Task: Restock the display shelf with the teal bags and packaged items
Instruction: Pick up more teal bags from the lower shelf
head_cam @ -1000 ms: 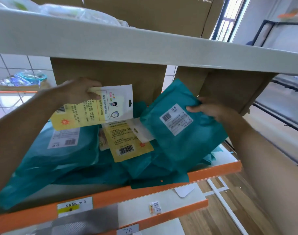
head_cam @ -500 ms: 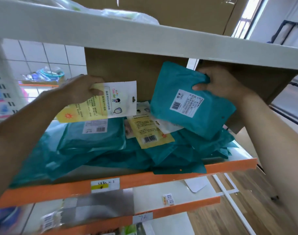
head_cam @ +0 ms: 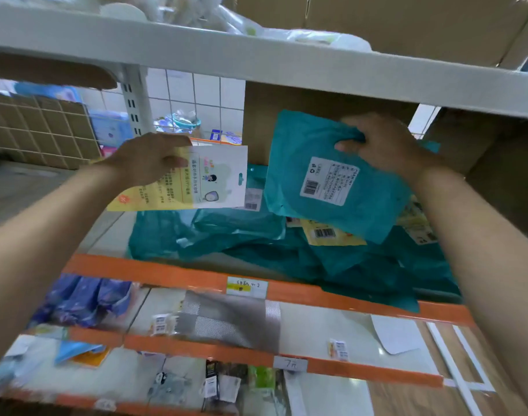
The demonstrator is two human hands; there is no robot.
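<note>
My left hand (head_cam: 150, 159) pinches a flat yellow-and-white packaged item (head_cam: 196, 181) by its left end and holds it above the shelf. A teal bag (head_cam: 325, 178) with a white barcode label hangs from my right hand (head_cam: 379, 145), which grips its top edge, lifted over the heap. Below both, several teal bags (head_cam: 256, 238) lie jumbled on the display shelf with the orange front edge (head_cam: 166, 273). Another yellow packet (head_cam: 328, 234) with a barcode pokes out under the held bag.
A white shelf board (head_cam: 256, 61) runs close overhead, with cardboard boxes (head_cam: 316, 106) behind the heap. Lower shelves hold blue packets (head_cam: 85, 298), a grey checked packet (head_cam: 226, 322) and price tags. Wood floor (head_cam: 421, 394) lies at lower right.
Both hands stay lifted with their items while the view swings left and down, bringing the lower shelves and the left upright into sight. The teal bag hangs a little more upright.
</note>
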